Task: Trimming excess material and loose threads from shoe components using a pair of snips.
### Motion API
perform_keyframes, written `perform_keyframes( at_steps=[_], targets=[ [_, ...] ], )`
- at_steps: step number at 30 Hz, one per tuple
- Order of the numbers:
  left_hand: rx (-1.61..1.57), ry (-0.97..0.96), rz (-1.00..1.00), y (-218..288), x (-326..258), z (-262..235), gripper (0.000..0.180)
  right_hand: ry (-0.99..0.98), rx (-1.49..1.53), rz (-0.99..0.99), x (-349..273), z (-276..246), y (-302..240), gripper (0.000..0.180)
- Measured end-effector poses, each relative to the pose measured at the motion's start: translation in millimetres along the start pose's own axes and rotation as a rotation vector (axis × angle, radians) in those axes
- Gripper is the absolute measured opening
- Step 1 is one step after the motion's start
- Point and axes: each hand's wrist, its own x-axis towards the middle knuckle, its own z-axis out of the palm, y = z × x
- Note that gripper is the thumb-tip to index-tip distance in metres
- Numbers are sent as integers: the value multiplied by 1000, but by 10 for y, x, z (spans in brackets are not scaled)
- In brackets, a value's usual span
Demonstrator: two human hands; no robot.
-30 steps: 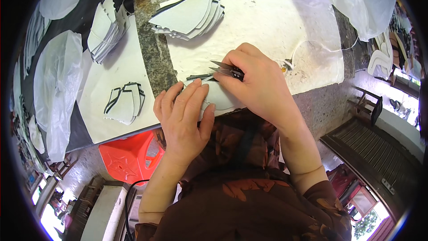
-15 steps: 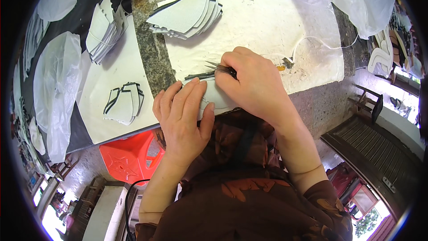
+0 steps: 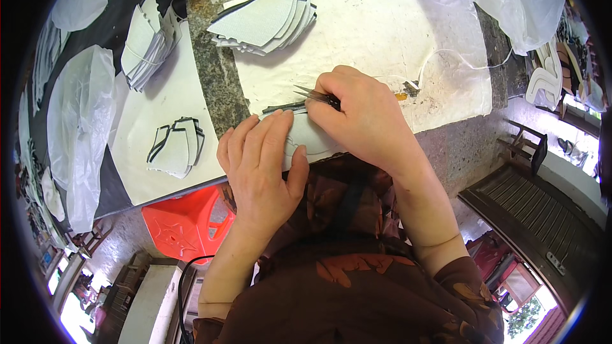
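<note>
A light grey fabric piece (image 3: 306,137) with a black strip (image 3: 285,108) along its far edge lies at the near edge of the table, partly under both hands. My left hand (image 3: 258,162) rests on its left end, fingers stretched out flat and thumb apart. Closed around a pair of small scissors (image 3: 310,93), my right hand (image 3: 360,118) presses down on the piece's right side. The pointed metal blades stick out to the left, just beyond the black strip. My right fingers hide the handles and part of the strip.
Fanned stacks of black-edged pieces lie on the table: a large stack (image 3: 261,22) at the back and a smaller one (image 3: 178,146) at left. A tied bundle (image 3: 150,44) stands behind that. White cord (image 3: 456,53) crosses the paper (image 3: 408,25). A red stool (image 3: 182,226) sits below the table edge.
Almost nothing differs. My left fingertips have shifted very slightly along the piece, and the right hand with the scissors stays nearly in place.
</note>
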Motion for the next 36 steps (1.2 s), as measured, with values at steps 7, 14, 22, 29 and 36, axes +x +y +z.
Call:
perform_keyframes(
  at_steps=[7,14,22,29,36],
  targets=[
    [48,-14,4,47,32,-22,49,-14,-1,-1,2,-18,3,22],
    [78,-32,-7,74,49,-25,49,-27,13,33,-52,-134,23,22],
    [86,-26,-9,82,44,-4,45,-62,9,57,-104,-181,67,24],
    [86,-32,-16,87,54,-1,44,-67,8,51,-90,-179,82,25],
    [93,-49,-12,97,53,-6,44,-53,-41,60,-118,-167,141,23]
  ],
)
